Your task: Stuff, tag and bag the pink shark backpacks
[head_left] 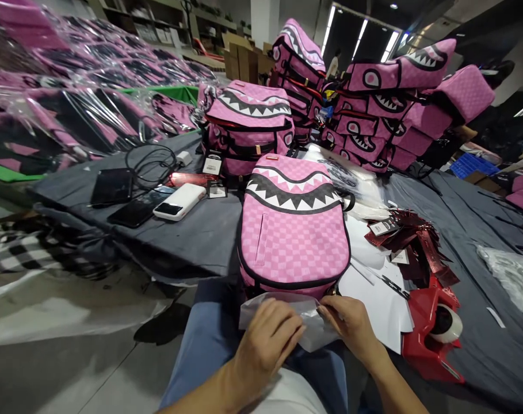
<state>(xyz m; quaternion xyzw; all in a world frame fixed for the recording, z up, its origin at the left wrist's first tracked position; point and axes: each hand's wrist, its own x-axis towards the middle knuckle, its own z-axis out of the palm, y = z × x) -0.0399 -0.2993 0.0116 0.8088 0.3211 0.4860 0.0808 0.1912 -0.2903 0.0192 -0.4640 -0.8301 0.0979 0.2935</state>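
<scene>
A pink checkered backpack (296, 241) with a shark-mouth print lies front side up at the table edge, its bottom toward me. Just below it, over my lap, is a translucent plastic bag (310, 330). My left hand (267, 336) has its fingers curled over the bag's left part. My right hand (347, 322) pinches the bag's right edge between thumb and fingers, close to the backpack's lower right corner. Part of the bag is hidden behind my left hand.
Right of the backpack are white papers (380, 293), red foil tags (416, 241) and a red tape dispenser (434, 333). A white power bank (180, 202) and dark phones (111, 187) lie left. Stacked pink backpacks (248, 121) stand behind; plastic-wrapped ones (88, 121) fill the far left.
</scene>
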